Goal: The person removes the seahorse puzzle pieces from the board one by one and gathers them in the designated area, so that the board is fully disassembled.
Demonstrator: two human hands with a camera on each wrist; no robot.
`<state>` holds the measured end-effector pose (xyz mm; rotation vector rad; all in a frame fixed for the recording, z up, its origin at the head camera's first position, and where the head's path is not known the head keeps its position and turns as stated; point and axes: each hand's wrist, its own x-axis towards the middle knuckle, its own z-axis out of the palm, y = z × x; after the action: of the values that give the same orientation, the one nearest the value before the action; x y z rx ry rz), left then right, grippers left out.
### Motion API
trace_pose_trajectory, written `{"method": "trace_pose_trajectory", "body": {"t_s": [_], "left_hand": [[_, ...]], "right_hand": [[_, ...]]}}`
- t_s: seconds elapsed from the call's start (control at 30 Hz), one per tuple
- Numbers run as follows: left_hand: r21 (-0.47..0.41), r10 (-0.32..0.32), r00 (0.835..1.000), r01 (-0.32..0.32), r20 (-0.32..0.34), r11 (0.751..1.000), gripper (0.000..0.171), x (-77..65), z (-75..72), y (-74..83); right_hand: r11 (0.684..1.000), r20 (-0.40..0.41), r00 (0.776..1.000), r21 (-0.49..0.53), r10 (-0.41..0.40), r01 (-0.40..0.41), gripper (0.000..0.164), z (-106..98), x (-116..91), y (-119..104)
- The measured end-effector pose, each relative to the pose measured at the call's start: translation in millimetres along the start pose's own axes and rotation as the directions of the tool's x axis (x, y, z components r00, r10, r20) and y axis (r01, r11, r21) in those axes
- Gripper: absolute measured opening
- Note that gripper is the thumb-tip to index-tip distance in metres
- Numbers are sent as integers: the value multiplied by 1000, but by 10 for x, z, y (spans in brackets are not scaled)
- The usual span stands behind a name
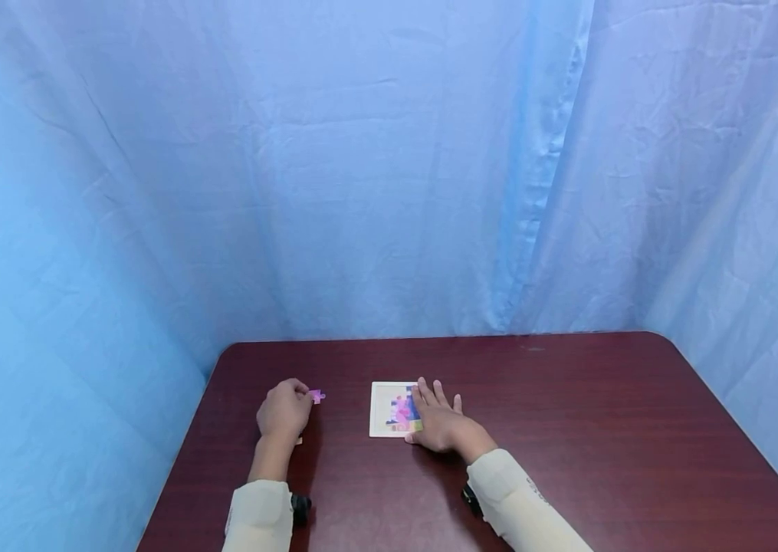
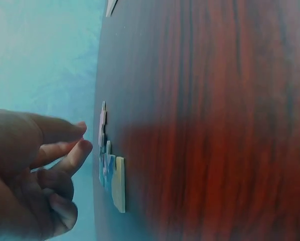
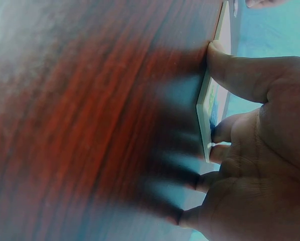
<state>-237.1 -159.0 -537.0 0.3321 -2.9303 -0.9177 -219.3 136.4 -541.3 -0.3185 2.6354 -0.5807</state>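
Note:
A jigsaw puzzle board (image 1: 378, 410) with a pale frame lies on the table, its picture pink, blue and yellow and partly filled in. Spread over its right side, my right hand (image 1: 438, 423) touches it; in the right wrist view the thumb meets the frame's edge (image 3: 203, 108). My left hand (image 1: 284, 410) hovers at the left over loose puzzle pieces, fingers bent and thumb near the index finger. Nothing shows between those fingertips. A pink puzzle piece (image 1: 316, 396) peeks out beside them. The left wrist view shows several pieces (image 2: 119, 186) just beyond my left hand (image 2: 44, 165).
The dark red wooden table (image 1: 568, 429) has a rounded far edge. Pale blue curtains (image 1: 389, 169) hang behind it and at both sides. A small bit of a piece (image 1: 299, 441) shows beside the left wrist.

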Motion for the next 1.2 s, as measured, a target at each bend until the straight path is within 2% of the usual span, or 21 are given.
{"method": "trace_pose_trajectory", "body": {"t_s": [0.33, 0.5, 0.6, 0.83, 1.2], "left_hand": [[-4, 123, 992, -123, 14, 992, 12, -116, 136, 146], [35, 208, 977, -209, 42, 977, 12, -200, 200, 273], [42, 238, 970, -240, 56, 970, 11, -261, 238, 340], [24, 242, 968, -244, 68, 970, 12, -362, 275, 462], [0, 275, 958, -276, 87, 961, 12, -436, 393, 534]], "right_hand": [[1000, -8, 1000, 4, -1, 1, 95, -17, -7, -15], [999, -14, 1000, 30, -13, 13, 96, 36, 20, 29], [1000, -9, 1000, 22, -10, 10, 95, 28, 25, 27], [1000, -4, 1000, -10, 5, -5, 94, -3, -8, -9], [1000, -12, 1000, -22, 10, -10, 95, 6, 4, -4]]}}
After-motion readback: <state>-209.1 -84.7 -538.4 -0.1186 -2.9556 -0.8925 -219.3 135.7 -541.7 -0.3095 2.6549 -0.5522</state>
